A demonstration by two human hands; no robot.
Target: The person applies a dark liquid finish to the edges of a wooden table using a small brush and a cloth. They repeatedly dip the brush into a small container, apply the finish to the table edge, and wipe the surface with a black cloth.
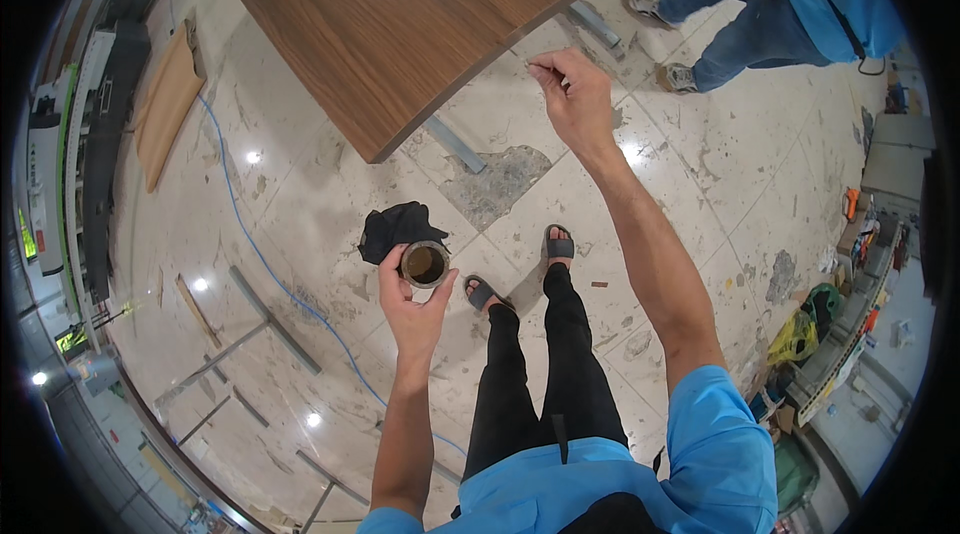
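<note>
My left hand (408, 302) holds a small round open can (425, 263) with brown stuff inside, gripped from below by thumb and fingers. My right hand (572, 94) is raised further out, near the edge of a large brown wooden panel (400, 14); its fingertips are pinched together, and I cannot tell if anything tiny is between them. A crumpled black cloth (395, 225) lies on the floor just past the can. My legs in black trousers and my sandalled feet (520, 269) are below.
Another person in a blue shirt and jeans (770, 4) stands at the upper right. Metal bars (275, 319) and a blue cable (250, 234) lie on the stained tile floor. A wooden board (165, 104) lies left. Clutter and bags (800, 334) line the right side.
</note>
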